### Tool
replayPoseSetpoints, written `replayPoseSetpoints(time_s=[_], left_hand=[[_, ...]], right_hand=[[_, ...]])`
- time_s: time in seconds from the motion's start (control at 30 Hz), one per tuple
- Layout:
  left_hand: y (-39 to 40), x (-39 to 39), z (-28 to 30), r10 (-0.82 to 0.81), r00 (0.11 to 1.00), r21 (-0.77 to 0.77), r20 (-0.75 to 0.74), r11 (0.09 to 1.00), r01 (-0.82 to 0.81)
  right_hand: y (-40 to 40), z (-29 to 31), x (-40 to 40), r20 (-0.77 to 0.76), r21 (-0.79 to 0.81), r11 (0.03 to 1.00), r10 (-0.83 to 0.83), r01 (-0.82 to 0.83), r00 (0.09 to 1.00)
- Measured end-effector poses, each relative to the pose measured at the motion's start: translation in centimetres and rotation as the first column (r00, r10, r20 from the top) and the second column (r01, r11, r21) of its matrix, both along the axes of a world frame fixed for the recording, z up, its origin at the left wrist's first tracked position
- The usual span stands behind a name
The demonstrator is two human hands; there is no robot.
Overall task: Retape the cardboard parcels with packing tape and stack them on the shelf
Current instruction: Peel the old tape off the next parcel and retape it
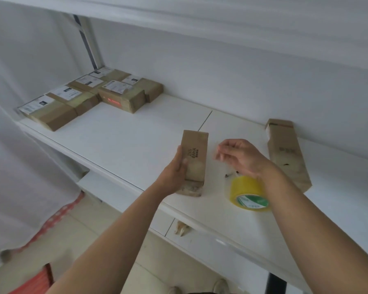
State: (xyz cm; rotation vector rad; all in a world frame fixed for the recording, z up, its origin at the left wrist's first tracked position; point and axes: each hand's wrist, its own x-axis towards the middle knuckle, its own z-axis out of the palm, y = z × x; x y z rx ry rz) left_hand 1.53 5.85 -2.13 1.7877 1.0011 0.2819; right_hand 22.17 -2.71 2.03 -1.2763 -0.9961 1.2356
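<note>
A narrow brown cardboard parcel (194,153) lies on the white shelf (123,136) in the middle of the view. My left hand (175,172) grips its left side near the front end. My right hand (239,155) hovers just right of it, fingers loosely curled, holding nothing I can make out. A yellow roll of packing tape (248,193) lies on the shelf below my right wrist. A second long brown parcel (286,151) lies at the right against the back wall.
Several taped parcels with white labels (89,96) lie grouped at the shelf's far left. A shelf board (200,9) runs overhead. Small dark scraps (229,174) lie by the tape. A white curtain (13,166) hangs at the left, tiled floor below.
</note>
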Motion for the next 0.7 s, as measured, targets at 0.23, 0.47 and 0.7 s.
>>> replayPoseSetpoints(time_s=[0.23, 0.47, 0.7], left_hand=[[-1.9, 0.9, 3.4, 0.133, 0.963, 0.186, 0.234, 0.966, -0.178], [-1.4, 1.7, 5.5, 0.024, 0.972, 0.086, 0.235, 0.995, -0.046], [-1.6, 2.2, 5.8, 0.033, 0.99, 0.258, 0.138, 0.964, -0.068]], right_hand=[[0.2, 0.8, -0.7, 0.381, 0.011, 1.0, 0.02, -0.026, 0.924], [-0.5, 1.2, -0.6, 0.416, -0.044, 0.998, 0.059, -0.044, 0.908], [-1.4, 0.2, 0.2, 0.521, -0.209, 0.959, -0.058, 0.193, 0.852]])
